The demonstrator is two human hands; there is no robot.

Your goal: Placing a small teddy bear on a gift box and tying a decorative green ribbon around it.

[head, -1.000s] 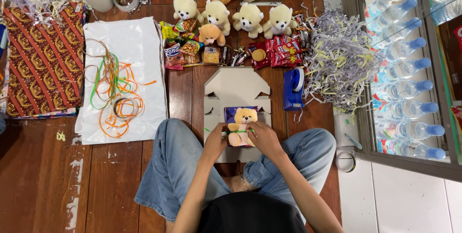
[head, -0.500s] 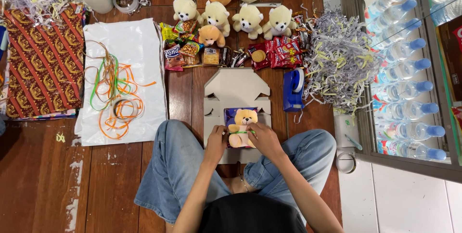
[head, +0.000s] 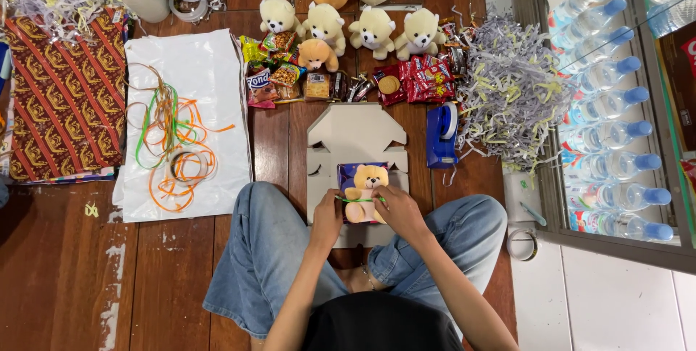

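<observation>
A small tan teddy bear point(head: 365, 190) lies on a purple packet point(head: 348, 172) over a flat grey cardboard box blank point(head: 355, 132) on the floor between my knees. A green ribbon point(head: 348, 199) runs across the bear's middle. My left hand point(head: 328, 215) holds the bear's left side and pinches the ribbon. My right hand point(head: 397, 209) grips the bear's right side with fingers on the ribbon.
White sheet point(head: 196, 75) with loose orange and green ribbons point(head: 170, 141) lies left, patterned wrapping paper point(head: 61, 97) beyond. Cream teddy bears point(head: 348, 28) and snack packets point(head: 290, 75) sit ahead. Blue tape dispenser point(head: 441, 133), shredded paper pile point(head: 511, 90), and shelved water bottles point(head: 609, 104) stand right.
Both hands stay on the bear and the ribbon; my fingers have shifted only slightly.
</observation>
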